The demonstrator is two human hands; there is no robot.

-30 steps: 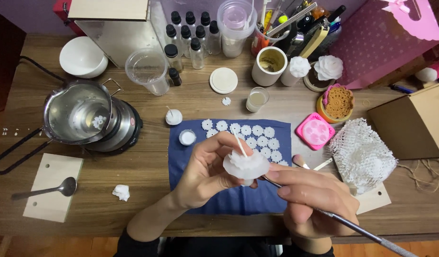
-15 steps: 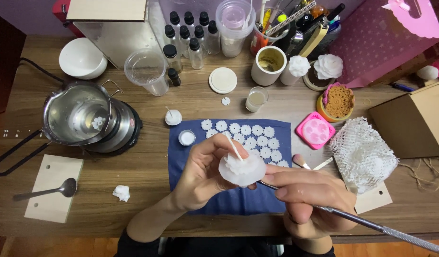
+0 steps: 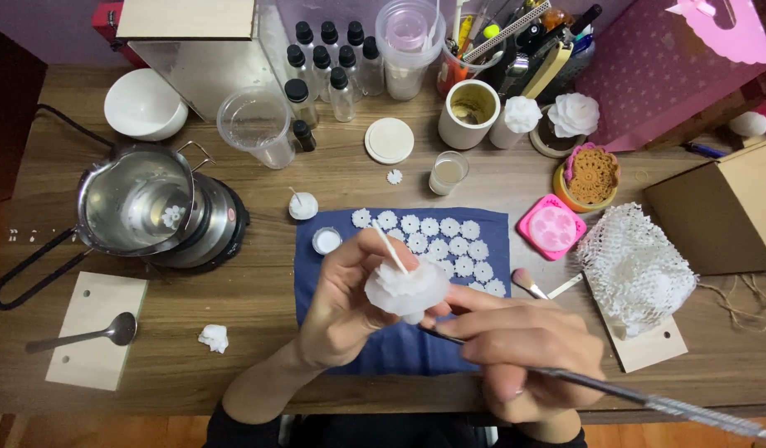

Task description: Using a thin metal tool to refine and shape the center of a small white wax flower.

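The left hand grips the white wax flower above the blue cloth — the right hand pinches a thin tool, its tip pointing left under the flower.

home craft desk | melting pot; pink mould; bottles

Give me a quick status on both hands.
Left hand grips white wax flower, wick up. Right hand holds thin metal tool, tip under the flower. Small wax flowers on blue cloth behind.
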